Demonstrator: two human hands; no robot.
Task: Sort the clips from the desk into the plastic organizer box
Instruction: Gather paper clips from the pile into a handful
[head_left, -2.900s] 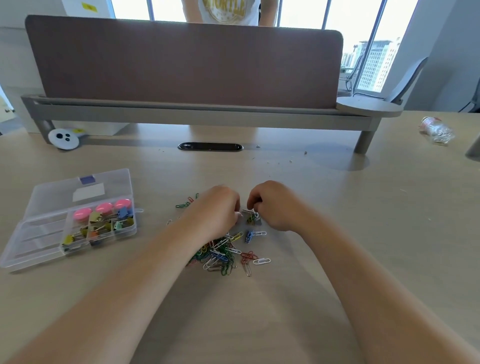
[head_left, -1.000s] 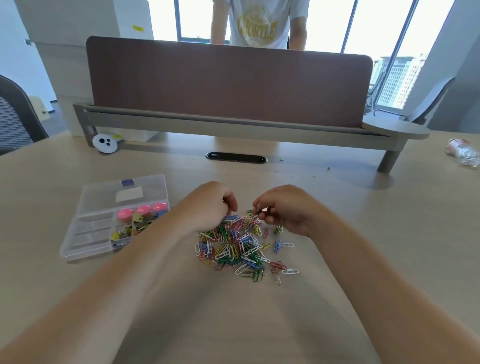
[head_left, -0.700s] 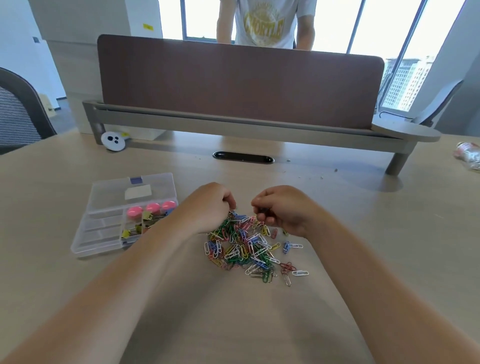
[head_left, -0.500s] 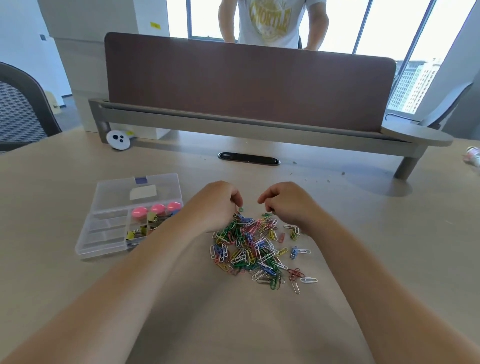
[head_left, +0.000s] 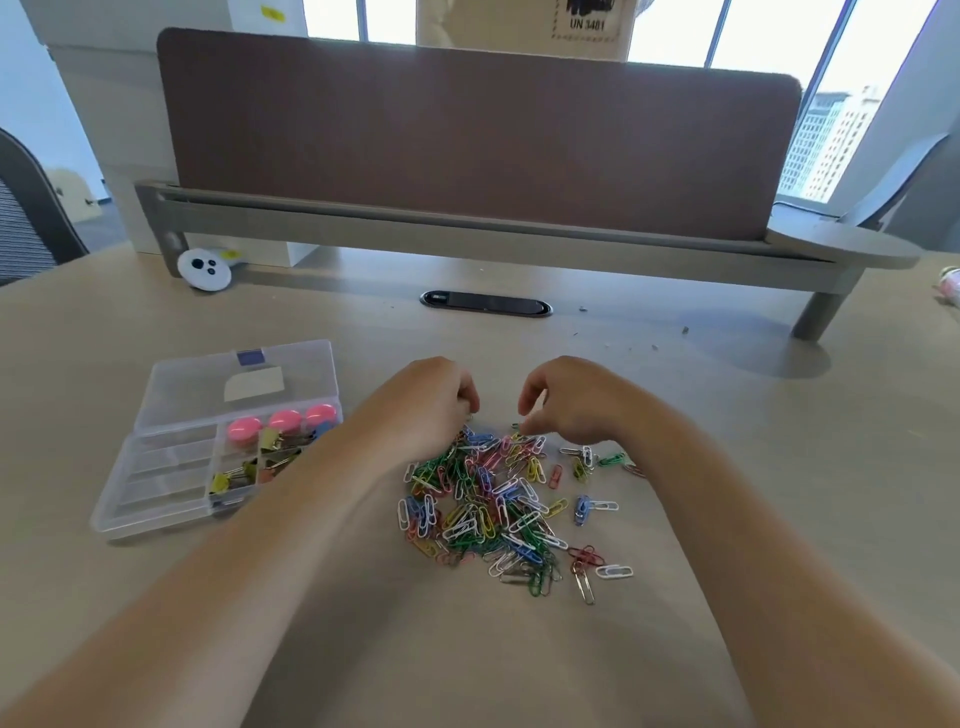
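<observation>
Your left hand (head_left: 426, 402) sits curled at the far left edge of the heap of paper clips (head_left: 498, 499), knuckles up, fingers bent down toward the clips; from this angle you cannot tell whether anything is pinched under them. Your right hand (head_left: 576, 400) hovers just across from it at the far side of the heap, thumb and forefinger drawn close with their tips down among the clips, and whether they have closed on one is hidden too. The two hands are near each other but apart. The clips lie in a loose coloured pile on the desk (head_left: 779, 493) between your forearms, green, white, yellow, pink and blue mixed, with a few strays to the right, among them a red cluster (head_left: 586, 557) and a white one (head_left: 615, 571) at the near right edge. The plastic organizer box (head_left: 156, 512) lies open on the desk to the left of your left forearm, its clear lid (head_left: 208, 382) folded back away from you. In the box's right-hand compartments you can see three pink round pieces (head_left: 283, 420) in a row and, nearer you, small binder clips (head_left: 234, 478); the left compartments look bare. Beyond your hands a dark cable slot (head_left: 485, 304) is set into the desk, and a brown divider panel (head_left: 467, 140) runs across the back.
</observation>
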